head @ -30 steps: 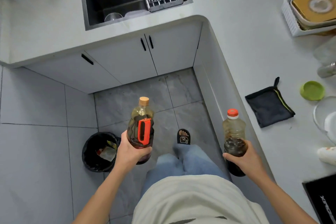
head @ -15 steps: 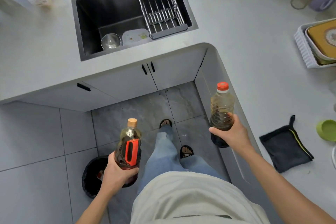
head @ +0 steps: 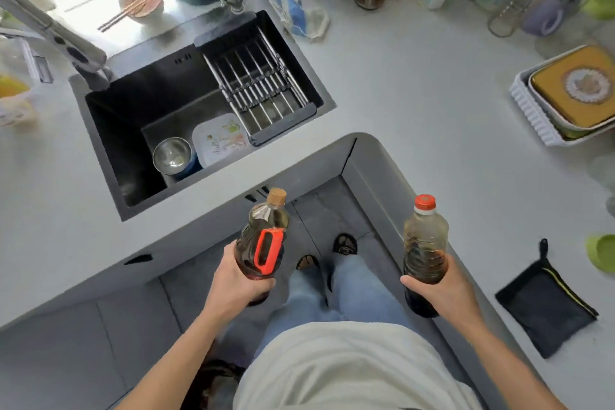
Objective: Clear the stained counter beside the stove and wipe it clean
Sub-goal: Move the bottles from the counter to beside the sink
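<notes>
My left hand (head: 237,283) grips a bottle of dark liquid with an orange handle and a cork-coloured cap (head: 263,236), held upright over the floor by the inner corner of the counter. My right hand (head: 442,289) holds a second bottle with a red cap (head: 425,243), also upright, at the edge of the right-hand counter (head: 432,103). A dark folded cloth (head: 545,306) lies flat on that counter, to the right of my right hand.
A black sink (head: 159,103) with a drying rack (head: 259,83), a steel bowl and a plate sits at the left. Bottles, sponges and cups crowd the back. A white tray with a yellow tin (head: 572,93) stands at the right; a green lid (head: 600,251) lies near the cloth.
The view has moved forward toward the counter corner and sink. Both bottles came along: the left one rose toward the corner, the right one dropped slightly. The bin slid out of view below.
</notes>
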`<move>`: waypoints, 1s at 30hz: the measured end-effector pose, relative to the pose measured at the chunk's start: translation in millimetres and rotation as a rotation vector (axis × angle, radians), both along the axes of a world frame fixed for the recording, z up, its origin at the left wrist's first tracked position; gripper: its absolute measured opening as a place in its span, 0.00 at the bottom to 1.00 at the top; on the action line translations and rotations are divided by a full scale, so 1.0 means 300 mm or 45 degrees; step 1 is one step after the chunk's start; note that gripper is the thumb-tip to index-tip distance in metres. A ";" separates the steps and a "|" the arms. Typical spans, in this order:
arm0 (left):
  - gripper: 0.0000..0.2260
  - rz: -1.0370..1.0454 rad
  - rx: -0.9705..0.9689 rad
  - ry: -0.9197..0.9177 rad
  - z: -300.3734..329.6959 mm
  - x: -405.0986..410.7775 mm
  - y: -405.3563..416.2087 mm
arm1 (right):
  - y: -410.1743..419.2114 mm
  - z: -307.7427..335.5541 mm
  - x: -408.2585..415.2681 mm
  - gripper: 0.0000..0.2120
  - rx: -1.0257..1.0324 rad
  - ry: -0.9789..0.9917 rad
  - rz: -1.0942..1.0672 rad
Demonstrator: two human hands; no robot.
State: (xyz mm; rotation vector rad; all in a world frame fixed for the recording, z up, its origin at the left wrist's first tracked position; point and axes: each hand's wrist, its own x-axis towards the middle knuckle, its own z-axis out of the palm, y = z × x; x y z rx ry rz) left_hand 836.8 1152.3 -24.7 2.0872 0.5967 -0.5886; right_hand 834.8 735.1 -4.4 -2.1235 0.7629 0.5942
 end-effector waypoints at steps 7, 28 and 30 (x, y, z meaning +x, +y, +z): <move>0.42 -0.234 -0.079 -0.113 0.048 0.392 -0.161 | -0.082 0.053 0.138 0.37 -0.009 0.006 -0.105; 0.43 -0.465 -0.296 -0.413 0.082 1.487 -0.706 | -0.164 0.053 1.226 0.38 0.118 -0.624 -0.343; 0.44 -0.499 -0.327 -0.438 0.061 1.589 -0.756 | -0.175 0.027 1.319 0.37 0.117 -0.649 -0.396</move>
